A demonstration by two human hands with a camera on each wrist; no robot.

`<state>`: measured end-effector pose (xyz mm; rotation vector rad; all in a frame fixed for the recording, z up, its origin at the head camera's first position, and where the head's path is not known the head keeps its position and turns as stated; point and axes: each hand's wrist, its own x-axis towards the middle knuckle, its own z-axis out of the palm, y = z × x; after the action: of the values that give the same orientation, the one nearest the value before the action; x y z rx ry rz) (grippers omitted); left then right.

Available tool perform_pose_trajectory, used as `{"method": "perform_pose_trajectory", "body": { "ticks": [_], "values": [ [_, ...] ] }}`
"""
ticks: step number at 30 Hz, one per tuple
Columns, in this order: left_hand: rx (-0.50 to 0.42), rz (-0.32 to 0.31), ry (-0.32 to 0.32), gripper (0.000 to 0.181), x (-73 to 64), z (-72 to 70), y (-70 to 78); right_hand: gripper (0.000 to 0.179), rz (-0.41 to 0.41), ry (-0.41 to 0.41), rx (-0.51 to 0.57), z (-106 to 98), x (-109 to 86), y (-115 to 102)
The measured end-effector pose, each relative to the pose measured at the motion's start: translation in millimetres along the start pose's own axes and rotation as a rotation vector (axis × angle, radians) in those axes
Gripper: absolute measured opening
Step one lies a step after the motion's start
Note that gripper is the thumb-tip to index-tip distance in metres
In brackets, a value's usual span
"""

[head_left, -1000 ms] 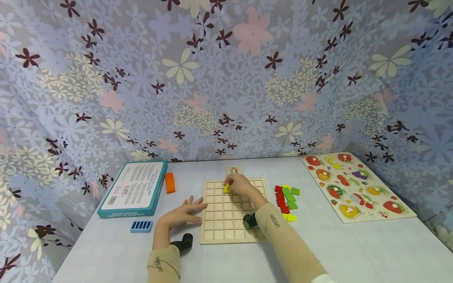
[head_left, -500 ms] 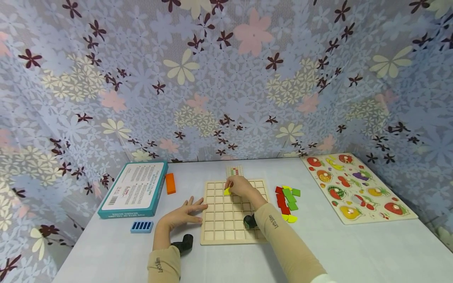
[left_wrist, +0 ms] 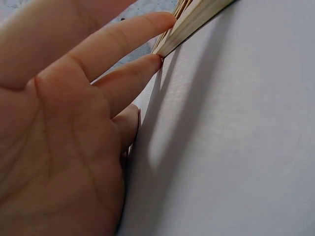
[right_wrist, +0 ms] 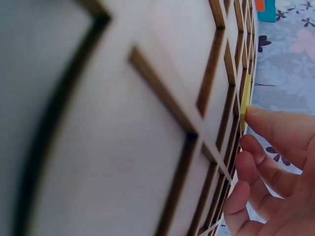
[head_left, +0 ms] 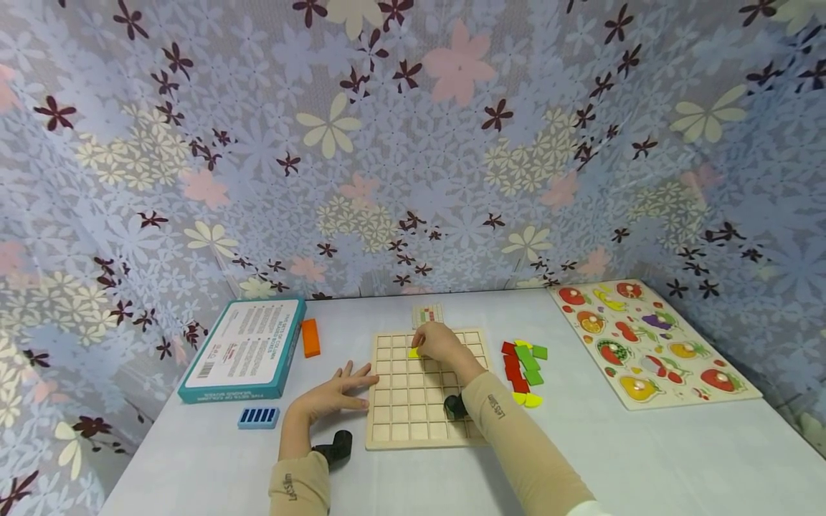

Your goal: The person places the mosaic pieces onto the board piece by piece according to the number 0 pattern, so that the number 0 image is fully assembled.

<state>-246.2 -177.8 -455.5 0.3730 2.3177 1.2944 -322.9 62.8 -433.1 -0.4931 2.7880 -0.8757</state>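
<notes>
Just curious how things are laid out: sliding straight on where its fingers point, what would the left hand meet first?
Most likely the wooden grid board: the left hand seems to touch its left edge.

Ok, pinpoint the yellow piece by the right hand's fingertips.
In the head view, the yellow piece is at the right hand, on the far part of the wooden grid board, left of its middle, near the small card.

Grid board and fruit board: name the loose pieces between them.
Red pieces, green pieces and yellow pieces lie between the grid board and fruit board, as the head view shows.
</notes>
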Motion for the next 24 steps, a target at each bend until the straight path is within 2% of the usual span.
{"method": "perform_pose_trajectory", "body": {
  "ticks": [14,24],
  "values": [
    [-0.005,-0.004,0.008,0.058,-1.2,0.7,-0.4,0.018,-0.045,-0.015,0.003,-3,-2.5,2],
    [0.001,-0.001,0.008,0.058,0.5,0.7,-0.7,0.017,-0.061,0.001,-0.019,-14,-10.6,1]
  ]
}}
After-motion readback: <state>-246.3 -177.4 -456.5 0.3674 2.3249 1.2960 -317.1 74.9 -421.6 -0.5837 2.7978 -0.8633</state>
